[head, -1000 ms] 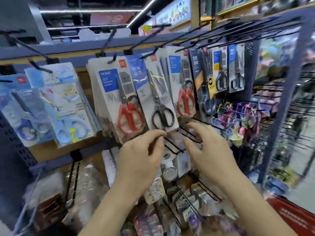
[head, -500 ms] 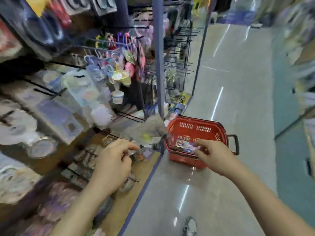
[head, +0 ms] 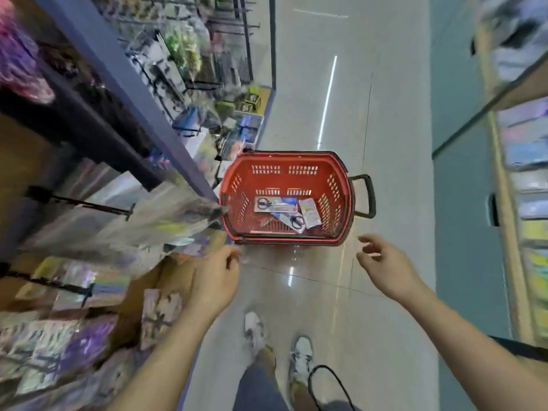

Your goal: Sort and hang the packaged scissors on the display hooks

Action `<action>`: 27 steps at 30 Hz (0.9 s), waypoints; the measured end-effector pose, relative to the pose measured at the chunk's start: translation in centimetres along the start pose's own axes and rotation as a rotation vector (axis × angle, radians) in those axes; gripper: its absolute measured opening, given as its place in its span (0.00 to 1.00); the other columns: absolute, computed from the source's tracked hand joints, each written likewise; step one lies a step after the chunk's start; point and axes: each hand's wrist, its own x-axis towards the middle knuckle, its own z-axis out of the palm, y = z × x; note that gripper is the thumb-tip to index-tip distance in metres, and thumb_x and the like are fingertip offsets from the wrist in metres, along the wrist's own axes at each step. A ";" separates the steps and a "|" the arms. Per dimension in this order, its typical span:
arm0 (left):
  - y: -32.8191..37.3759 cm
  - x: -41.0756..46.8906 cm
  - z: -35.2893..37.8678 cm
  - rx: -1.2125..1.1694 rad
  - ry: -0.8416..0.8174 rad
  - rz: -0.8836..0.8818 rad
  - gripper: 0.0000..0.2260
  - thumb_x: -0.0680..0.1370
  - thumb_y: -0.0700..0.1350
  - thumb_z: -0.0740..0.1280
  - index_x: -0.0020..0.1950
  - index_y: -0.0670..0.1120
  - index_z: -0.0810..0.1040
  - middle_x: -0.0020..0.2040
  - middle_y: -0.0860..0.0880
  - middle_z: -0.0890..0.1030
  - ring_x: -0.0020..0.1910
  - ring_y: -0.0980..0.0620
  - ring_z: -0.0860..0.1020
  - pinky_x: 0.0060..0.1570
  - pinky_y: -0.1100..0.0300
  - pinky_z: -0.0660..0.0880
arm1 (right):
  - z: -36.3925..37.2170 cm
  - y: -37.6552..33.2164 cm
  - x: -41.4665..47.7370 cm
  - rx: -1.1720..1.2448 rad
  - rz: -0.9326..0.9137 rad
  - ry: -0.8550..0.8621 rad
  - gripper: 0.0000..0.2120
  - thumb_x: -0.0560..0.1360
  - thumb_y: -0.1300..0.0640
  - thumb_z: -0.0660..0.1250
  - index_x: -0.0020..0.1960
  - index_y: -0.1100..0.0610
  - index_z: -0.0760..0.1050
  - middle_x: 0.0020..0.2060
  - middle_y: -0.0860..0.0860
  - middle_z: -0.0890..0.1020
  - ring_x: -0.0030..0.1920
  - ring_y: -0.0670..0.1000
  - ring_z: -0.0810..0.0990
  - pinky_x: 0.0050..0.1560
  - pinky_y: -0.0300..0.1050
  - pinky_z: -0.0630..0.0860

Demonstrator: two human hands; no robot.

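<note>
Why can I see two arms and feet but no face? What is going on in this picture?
The camera sits on a person's head and looks forward and down, so you see what they see: their own arms and shoes, never their face. They are standing in a shop aisle.

The left hand and the right hand are both empty, with nothing held in them. They are stretched toward a red basket standing on the shiny floor.

Inside the basket lie a few flat packs of scissors, waiting to be hung up.

On the left is a shelf rack full of goods. It looks smeared because the head was turning.
</note>
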 end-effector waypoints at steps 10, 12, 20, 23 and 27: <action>-1.8 22.9 10.8 0.034 -0.135 -0.042 0.17 0.78 0.38 0.63 0.66 0.47 0.77 0.63 0.45 0.78 0.61 0.44 0.75 0.56 0.55 0.70 | 6.1 -1.7 21.9 -0.046 0.094 0.004 0.23 0.80 0.55 0.66 0.73 0.55 0.68 0.64 0.55 0.80 0.63 0.57 0.78 0.64 0.50 0.74; -3.0 27.6 14.1 0.056 -0.228 -0.029 0.18 0.77 0.37 0.64 0.66 0.47 0.77 0.63 0.44 0.78 0.61 0.44 0.76 0.57 0.57 0.69 | 8.8 -1.2 27.6 -0.096 0.095 -0.042 0.25 0.79 0.54 0.67 0.75 0.55 0.66 0.66 0.56 0.78 0.65 0.58 0.77 0.65 0.52 0.73; -11.9 41.8 31.6 0.425 -0.667 0.074 0.16 0.77 0.44 0.66 0.65 0.48 0.78 0.64 0.44 0.79 0.63 0.42 0.76 0.59 0.55 0.73 | 22.7 7.6 48.3 -0.317 0.104 -0.275 0.41 0.73 0.51 0.73 0.78 0.61 0.56 0.67 0.64 0.74 0.65 0.65 0.75 0.63 0.53 0.71; -15.2 45.1 37.6 0.600 -0.752 0.141 0.17 0.78 0.47 0.64 0.67 0.47 0.75 0.63 0.41 0.79 0.61 0.40 0.77 0.56 0.53 0.74 | 27.7 11.7 53.7 -0.387 0.147 -0.280 0.45 0.72 0.47 0.72 0.80 0.58 0.51 0.68 0.68 0.71 0.66 0.68 0.73 0.64 0.55 0.69; -21.0 48.0 43.3 0.679 -0.898 -0.013 0.38 0.76 0.54 0.63 0.80 0.48 0.47 0.68 0.38 0.74 0.64 0.37 0.75 0.63 0.50 0.72 | 32.6 16.2 57.3 -0.590 0.074 -0.286 0.51 0.68 0.33 0.60 0.81 0.57 0.44 0.78 0.63 0.56 0.70 0.68 0.64 0.70 0.60 0.63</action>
